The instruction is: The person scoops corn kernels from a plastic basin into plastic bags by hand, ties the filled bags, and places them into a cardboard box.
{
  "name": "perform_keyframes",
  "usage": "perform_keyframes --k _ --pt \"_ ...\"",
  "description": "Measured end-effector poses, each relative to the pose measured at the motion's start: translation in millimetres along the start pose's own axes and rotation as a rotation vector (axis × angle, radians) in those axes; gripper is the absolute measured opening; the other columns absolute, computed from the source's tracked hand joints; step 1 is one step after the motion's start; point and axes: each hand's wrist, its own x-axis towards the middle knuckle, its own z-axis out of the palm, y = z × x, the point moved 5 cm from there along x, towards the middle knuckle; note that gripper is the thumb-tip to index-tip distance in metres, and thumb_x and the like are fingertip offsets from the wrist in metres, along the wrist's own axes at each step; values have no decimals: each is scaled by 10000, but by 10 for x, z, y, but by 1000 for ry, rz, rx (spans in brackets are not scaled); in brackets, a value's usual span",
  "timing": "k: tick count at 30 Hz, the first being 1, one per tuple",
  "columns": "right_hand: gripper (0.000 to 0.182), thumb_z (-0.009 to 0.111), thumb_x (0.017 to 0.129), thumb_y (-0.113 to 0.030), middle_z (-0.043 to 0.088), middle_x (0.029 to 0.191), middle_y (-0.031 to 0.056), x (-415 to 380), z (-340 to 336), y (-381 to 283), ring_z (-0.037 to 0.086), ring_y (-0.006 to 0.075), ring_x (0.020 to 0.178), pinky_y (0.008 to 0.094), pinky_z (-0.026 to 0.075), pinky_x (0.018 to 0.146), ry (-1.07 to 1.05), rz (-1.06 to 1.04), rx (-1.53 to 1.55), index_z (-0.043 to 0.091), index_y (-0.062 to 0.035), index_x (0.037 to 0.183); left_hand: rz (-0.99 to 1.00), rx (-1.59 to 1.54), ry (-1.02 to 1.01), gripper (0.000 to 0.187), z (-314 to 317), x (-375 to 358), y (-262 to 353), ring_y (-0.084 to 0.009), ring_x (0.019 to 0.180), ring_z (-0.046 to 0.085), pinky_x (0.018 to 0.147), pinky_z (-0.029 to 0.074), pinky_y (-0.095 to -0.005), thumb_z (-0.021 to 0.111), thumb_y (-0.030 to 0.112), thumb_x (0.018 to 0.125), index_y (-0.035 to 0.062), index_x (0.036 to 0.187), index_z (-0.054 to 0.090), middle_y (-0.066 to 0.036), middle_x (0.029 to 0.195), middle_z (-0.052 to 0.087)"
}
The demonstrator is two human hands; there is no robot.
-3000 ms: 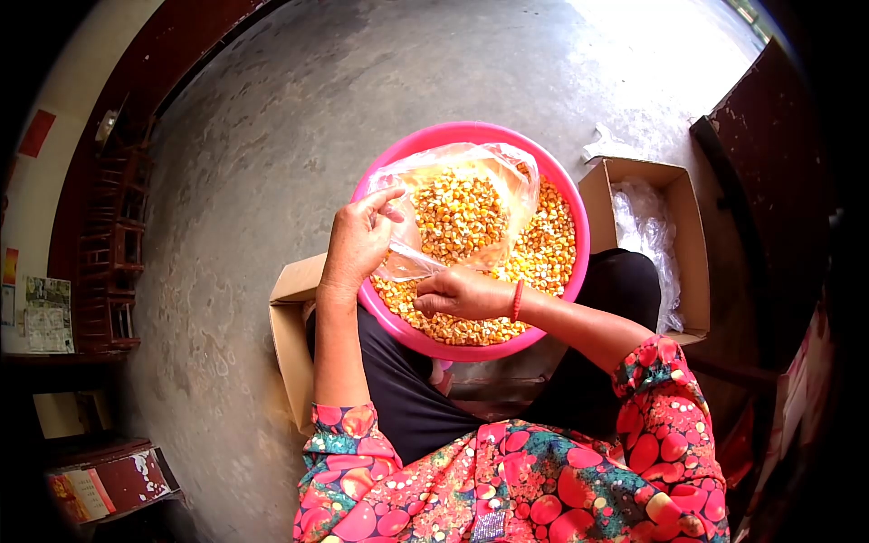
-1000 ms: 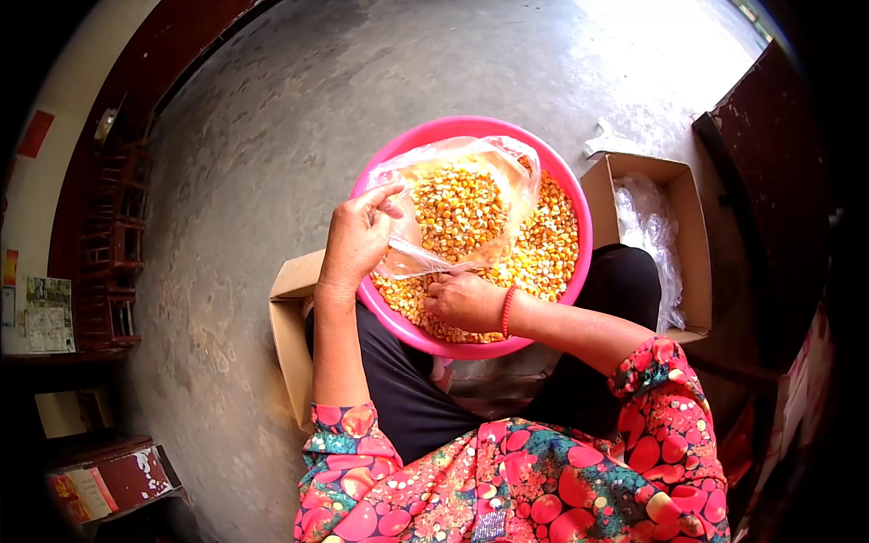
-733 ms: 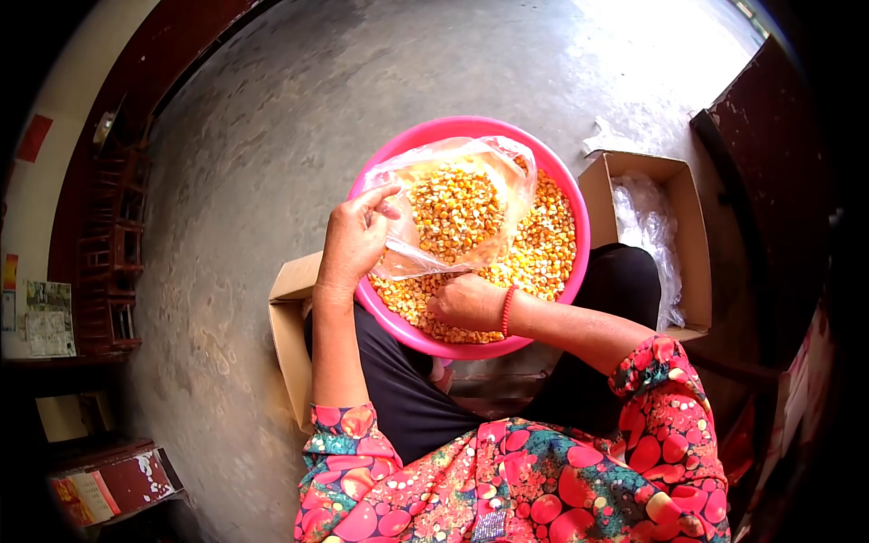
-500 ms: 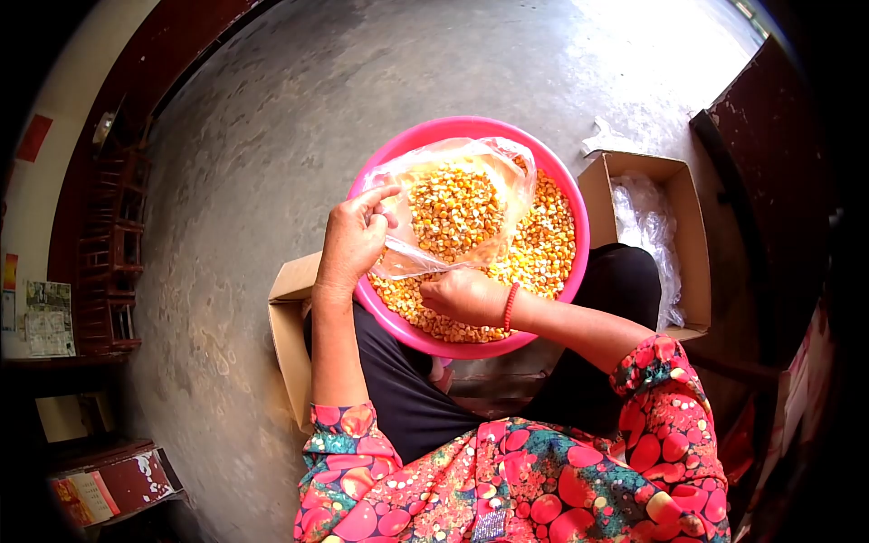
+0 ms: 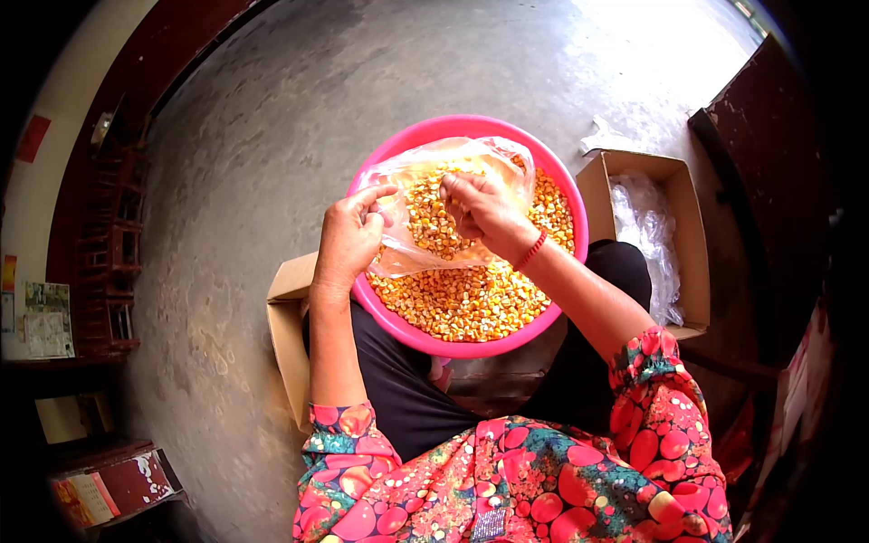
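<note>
Left to right: left box (image 5: pixel 290 317) on the floor beside the person's leg, flap up, contents hidden. Left hand (image 5: pixel 348 237) at the near-left edge of the bag (image 5: pixel 412 262), apparently gripping film between thumb and fingers, index finger sticking out over the rim; exact pinch hidden by the hand. Bag is clear, sits inside the tub (image 5: pixel 471 349), mouth facing up and spread wide, with a good heap of kernels in it. Loose corn (image 5: pixel 453 306) covers the tub floor around the bag, near side and right. Tub looks propped on or between the knees. Right hand (image 5: pixel 484 215) is over the bag mouth, fingers curled in, knuckles up; can't tell if it holds any kernels. Red bracelet (image 5: pixel 532 249) on that wrist. My read: kernel-handling step at the bag, left side steadying the rim, right side working over the opening. Next move calls for left grip kept firm so the thin film doesn't fold in, and right fingers kept clear of the rim. Right box (image 5: pixel 692 240) stands open beside the tub, crumpled plastic (image 5: pixel 647 240) inside, untouched by either hand.
</note>
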Motion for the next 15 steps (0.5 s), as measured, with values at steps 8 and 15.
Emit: perform_keyframes --k 8,15 --pt "228 481 951 -295 390 612 -63 197 -116 3 328 39 493 200 271 430 92 -110 88 520 -97 844 -37 -23 -1 441 -9 -9 -10 -57 611 513 554 434 -207 409 -74 737 47 1072 669 -19 711 599" --pt "217 461 946 -211 579 912 42 223 14 15 555 133 843 289 461 749 -51 -225 152 571 -30 992 -19 6 14 423 -10 -5 16 -69 615 536 569 445 -221 424 -81 732 44 1050 674 -35 698 606"
